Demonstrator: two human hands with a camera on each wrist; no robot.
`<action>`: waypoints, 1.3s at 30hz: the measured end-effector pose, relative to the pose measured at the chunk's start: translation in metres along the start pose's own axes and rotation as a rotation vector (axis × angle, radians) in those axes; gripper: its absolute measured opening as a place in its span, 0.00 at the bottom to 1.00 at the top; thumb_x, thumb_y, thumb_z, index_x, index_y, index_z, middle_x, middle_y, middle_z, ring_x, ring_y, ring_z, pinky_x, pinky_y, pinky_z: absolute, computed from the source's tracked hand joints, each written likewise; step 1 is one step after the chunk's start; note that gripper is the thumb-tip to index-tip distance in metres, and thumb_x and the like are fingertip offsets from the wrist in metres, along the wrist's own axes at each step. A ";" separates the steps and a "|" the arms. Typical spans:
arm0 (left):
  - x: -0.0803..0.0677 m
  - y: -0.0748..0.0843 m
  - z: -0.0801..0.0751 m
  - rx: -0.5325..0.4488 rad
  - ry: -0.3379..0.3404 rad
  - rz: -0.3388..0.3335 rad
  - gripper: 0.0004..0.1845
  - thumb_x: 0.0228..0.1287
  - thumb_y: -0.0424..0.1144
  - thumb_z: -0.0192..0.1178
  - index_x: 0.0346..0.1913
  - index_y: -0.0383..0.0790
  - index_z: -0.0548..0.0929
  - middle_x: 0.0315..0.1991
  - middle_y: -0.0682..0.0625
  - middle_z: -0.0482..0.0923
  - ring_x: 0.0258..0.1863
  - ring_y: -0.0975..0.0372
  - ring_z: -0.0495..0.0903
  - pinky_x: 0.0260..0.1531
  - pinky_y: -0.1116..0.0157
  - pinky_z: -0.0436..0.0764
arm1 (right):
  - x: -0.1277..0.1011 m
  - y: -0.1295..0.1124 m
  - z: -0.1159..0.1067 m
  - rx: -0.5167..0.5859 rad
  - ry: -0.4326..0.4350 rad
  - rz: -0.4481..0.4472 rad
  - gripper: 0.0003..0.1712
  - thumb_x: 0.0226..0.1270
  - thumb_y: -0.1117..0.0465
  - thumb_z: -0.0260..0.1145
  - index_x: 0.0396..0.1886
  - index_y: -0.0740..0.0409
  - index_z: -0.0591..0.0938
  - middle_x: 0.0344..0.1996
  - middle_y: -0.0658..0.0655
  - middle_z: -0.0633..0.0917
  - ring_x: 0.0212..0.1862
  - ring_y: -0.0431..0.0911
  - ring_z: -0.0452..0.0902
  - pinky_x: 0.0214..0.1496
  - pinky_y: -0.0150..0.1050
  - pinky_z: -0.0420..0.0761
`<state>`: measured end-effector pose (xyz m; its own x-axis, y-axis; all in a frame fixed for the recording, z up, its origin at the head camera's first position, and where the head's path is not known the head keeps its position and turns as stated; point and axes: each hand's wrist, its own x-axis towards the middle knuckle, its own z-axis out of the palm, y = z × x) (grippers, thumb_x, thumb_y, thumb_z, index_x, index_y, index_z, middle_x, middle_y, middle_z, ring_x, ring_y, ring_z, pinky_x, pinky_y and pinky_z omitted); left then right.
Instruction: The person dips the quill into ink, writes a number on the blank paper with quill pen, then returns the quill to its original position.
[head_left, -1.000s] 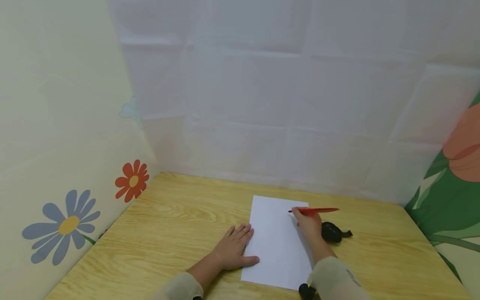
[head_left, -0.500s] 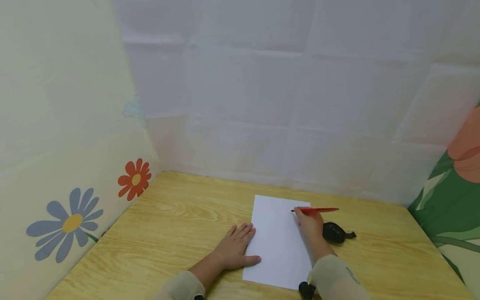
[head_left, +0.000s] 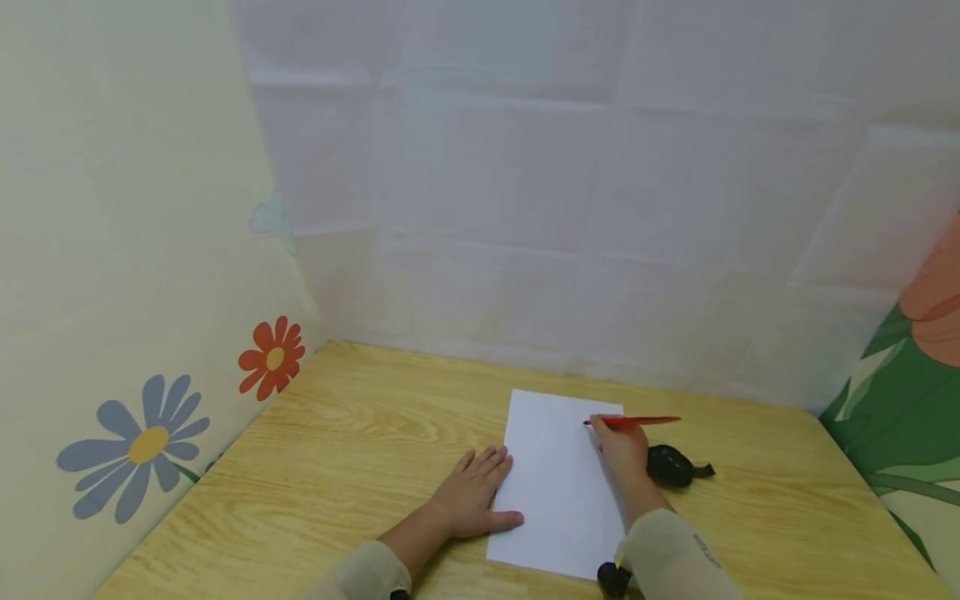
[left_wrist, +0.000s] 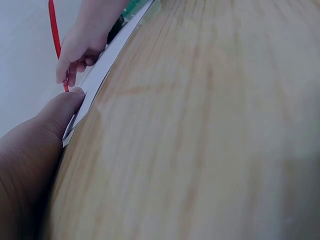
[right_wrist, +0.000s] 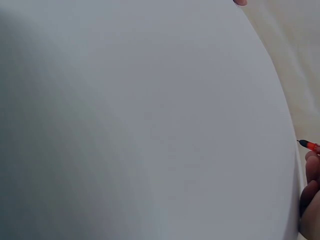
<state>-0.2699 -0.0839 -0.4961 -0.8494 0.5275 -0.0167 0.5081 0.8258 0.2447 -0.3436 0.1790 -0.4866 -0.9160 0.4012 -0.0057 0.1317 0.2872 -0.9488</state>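
The only mark resembling writing is a small dark print on the right sleeve (head_left: 667, 552), too small to read.

The right hand (head_left: 627, 452) has its fingers curled and pinches a red pen (head_left: 647, 420) close to its dark tip. In the head view, the pen slants low and nearly level, its tip to the left and its tail out past the right edge of the paper (head_left: 551, 492). The tip is over the far right part of the sheet; whether it touches the surface cannot be told.

The left hand (head_left: 472, 497) lies flat with its fingers straight and slightly spread, grasping nothing. Its fingertips meet the left edge of the paper and its thumb rests across that edge onto the sheet, as the left wrist view also shows.

The white paper lies on the wood-patterned table (head_left: 352, 442), lengthwise from the person, its far short edge near the table's far edge and well apart from the table's far left corner. A rounded black object (head_left: 670, 466) with a short tab sits just beside the right wrist, toward the table's right edge. Orange-red (head_left: 274, 358) and blue-grey (head_left: 148, 444) flowers decorate the wall along the table's left edge.
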 end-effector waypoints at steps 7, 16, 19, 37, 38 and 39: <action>0.000 -0.001 0.002 -0.002 0.020 0.012 0.50 0.62 0.74 0.46 0.76 0.40 0.57 0.79 0.47 0.51 0.79 0.54 0.49 0.77 0.47 0.48 | 0.000 0.000 0.000 -0.017 -0.002 -0.016 0.18 0.62 0.54 0.69 0.40 0.67 0.84 0.12 0.45 0.76 0.18 0.38 0.72 0.28 0.29 0.73; -0.002 0.004 -0.005 -0.017 0.008 0.001 0.50 0.62 0.72 0.49 0.76 0.39 0.58 0.78 0.47 0.52 0.79 0.54 0.50 0.76 0.47 0.49 | -0.001 0.000 0.001 -0.023 -0.010 0.000 0.18 0.62 0.54 0.69 0.40 0.66 0.84 0.13 0.45 0.78 0.19 0.37 0.73 0.29 0.28 0.74; -0.002 0.005 -0.006 -0.009 0.000 -0.007 0.49 0.62 0.72 0.49 0.76 0.40 0.58 0.78 0.47 0.52 0.79 0.54 0.50 0.77 0.48 0.49 | -0.002 -0.001 0.001 -0.010 -0.015 0.022 0.19 0.63 0.54 0.69 0.42 0.66 0.83 0.15 0.46 0.79 0.20 0.38 0.73 0.29 0.29 0.74; -0.002 0.005 -0.005 -0.010 0.001 -0.008 0.49 0.62 0.71 0.50 0.76 0.40 0.58 0.78 0.47 0.52 0.79 0.55 0.50 0.77 0.49 0.49 | -0.007 -0.004 0.005 -0.028 -0.051 0.042 0.18 0.64 0.52 0.68 0.44 0.63 0.83 0.21 0.50 0.82 0.24 0.41 0.74 0.32 0.30 0.74; -0.002 0.005 -0.004 -0.010 -0.001 -0.010 0.49 0.62 0.71 0.50 0.76 0.40 0.58 0.78 0.47 0.52 0.79 0.55 0.49 0.77 0.49 0.48 | -0.007 -0.005 0.005 -0.027 -0.052 0.047 0.19 0.64 0.52 0.68 0.44 0.63 0.83 0.22 0.50 0.82 0.25 0.42 0.75 0.32 0.30 0.75; -0.002 0.004 -0.004 -0.009 -0.001 -0.011 0.49 0.62 0.71 0.50 0.76 0.40 0.58 0.79 0.48 0.52 0.79 0.55 0.49 0.77 0.49 0.48 | -0.008 -0.005 0.005 -0.026 -0.053 0.054 0.19 0.64 0.52 0.68 0.45 0.62 0.82 0.23 0.51 0.83 0.26 0.42 0.75 0.33 0.30 0.75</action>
<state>-0.2666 -0.0821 -0.4913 -0.8548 0.5185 -0.0205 0.4973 0.8299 0.2528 -0.3385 0.1702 -0.4833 -0.9259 0.3705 -0.0740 0.1907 0.2893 -0.9380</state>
